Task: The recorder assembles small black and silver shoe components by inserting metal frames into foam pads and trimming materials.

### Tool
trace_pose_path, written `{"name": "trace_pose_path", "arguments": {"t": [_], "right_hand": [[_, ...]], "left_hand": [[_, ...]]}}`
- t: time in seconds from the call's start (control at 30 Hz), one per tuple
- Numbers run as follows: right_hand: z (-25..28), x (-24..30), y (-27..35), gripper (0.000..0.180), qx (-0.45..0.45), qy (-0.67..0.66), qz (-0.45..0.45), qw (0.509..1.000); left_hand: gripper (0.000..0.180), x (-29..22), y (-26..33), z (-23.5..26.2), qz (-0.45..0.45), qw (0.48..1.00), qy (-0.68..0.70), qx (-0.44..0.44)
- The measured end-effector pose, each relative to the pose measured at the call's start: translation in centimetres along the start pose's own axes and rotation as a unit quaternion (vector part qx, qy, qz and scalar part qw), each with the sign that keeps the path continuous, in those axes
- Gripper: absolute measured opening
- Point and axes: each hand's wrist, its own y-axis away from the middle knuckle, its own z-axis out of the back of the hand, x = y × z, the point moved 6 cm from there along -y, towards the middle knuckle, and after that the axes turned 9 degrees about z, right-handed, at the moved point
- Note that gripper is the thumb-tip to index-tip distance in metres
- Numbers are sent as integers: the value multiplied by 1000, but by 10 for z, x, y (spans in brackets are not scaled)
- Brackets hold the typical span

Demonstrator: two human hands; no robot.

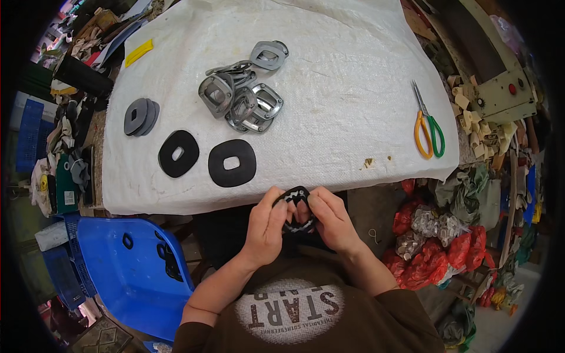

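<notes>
My left hand (266,226) and my right hand (333,219) pinch opposite sides of a black ring-shaped frame (298,193) just off the table's near edge. Light, shiny spots show along its inner rim; their nature is too small to tell. Two black rounded-square pads with slotted holes lie beyond my left hand: one pad (247,170) nearer, the other pad (187,148) to its left. Farther left is a short stack of grey pads (136,117). A heap of silver metal frames (268,101) sits mid-table, with a grey pad (266,57) on a frame at its far end.
White woven sheeting (335,117) covers the table. Scissors (428,126) with orange and green handles lie at the right. A blue tub (112,276) with several black rings stands at lower left. Red bags (421,265) are piled at right, and a yellow scrap (139,52) lies far left.
</notes>
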Motion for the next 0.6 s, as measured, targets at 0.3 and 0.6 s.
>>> {"name": "trace_pose_path", "arguments": {"t": [0.3, 0.6], "right_hand": [[-15, 21, -2, 24, 83, 276, 117, 950], [-4, 6, 5, 23, -28, 30, 49, 998]], "left_hand": [[25, -7, -8, 2, -11, 986, -117, 118], [32, 2, -6, 0, -16, 1000, -5, -4]]}}
